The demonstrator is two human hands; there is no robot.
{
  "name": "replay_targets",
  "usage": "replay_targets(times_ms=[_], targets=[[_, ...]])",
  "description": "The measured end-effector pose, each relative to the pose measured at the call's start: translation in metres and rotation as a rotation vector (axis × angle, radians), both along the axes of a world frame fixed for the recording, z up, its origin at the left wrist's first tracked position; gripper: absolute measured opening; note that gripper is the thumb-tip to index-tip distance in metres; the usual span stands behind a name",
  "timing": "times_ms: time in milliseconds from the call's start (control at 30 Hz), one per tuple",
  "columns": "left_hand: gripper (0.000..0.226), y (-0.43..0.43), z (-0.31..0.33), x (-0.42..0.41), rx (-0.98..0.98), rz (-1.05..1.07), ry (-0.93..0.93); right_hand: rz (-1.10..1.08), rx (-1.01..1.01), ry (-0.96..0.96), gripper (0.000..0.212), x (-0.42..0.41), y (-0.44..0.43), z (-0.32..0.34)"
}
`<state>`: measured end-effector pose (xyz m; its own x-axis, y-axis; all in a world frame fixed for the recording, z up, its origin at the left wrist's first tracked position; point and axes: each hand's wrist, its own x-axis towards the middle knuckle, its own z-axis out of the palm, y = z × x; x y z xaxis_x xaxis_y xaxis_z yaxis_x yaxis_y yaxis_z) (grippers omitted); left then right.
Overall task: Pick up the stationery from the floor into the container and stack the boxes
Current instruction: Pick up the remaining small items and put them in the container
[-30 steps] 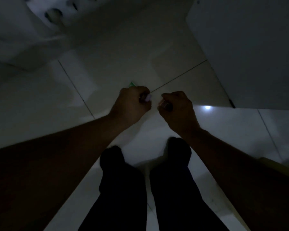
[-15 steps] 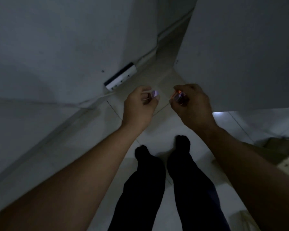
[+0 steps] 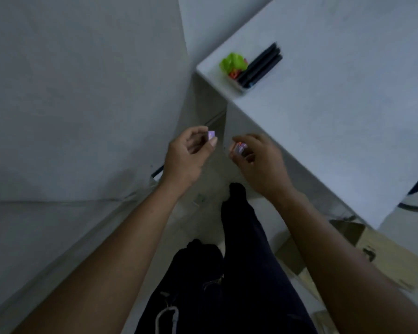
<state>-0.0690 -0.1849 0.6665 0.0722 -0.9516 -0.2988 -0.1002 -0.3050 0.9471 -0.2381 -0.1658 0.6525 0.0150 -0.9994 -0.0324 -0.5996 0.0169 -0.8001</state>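
Observation:
My left hand [image 3: 188,155] pinches a small purple stationery piece [image 3: 211,134] between thumb and fingers. My right hand [image 3: 258,162] grips a small purple and orange piece [image 3: 240,147]. Both hands hover side by side in front of the white table's corner. On the table [image 3: 336,116] stands a pale tray-like container [image 3: 234,84] holding dark flat boxes [image 3: 261,68], something green and something red. The container lies beyond and above both hands, well apart from them.
A grey wall [image 3: 82,92] fills the left side. A brown cardboard box [image 3: 381,256] lies on the floor under the table's near edge at the right. My dark-trousered legs [image 3: 227,273] are below my hands. Small bits lie on the floor [image 3: 199,198].
The view has tilted up from the floor, so the table top and its container have come into sight. Both hands stay closed on their small pieces and have risen with the view.

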Motion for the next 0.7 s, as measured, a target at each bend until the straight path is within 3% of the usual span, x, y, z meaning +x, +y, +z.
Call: replay_targets(times_ms=[333,433,600,700], targets=[[0.018,-0.125,0.017,-0.055,-0.040,0.075,-0.118,0.178,-0.046,0.025,0.030,-0.080,-0.152,0.036],[0.019,-0.159,0.017,-0.067,-0.011,0.097,-0.114,0.302,-0.050,0.097,0.036,-0.096,-0.212,0.037],[0.016,-0.184,0.017,-0.076,0.035,0.083,-0.091,0.506,0.125,0.330,0.055,-0.099,-0.286,0.024],[0.018,-0.188,0.015,-0.077,0.050,0.123,-0.079,0.639,0.131,0.465,0.052,-0.092,-0.307,0.018]])
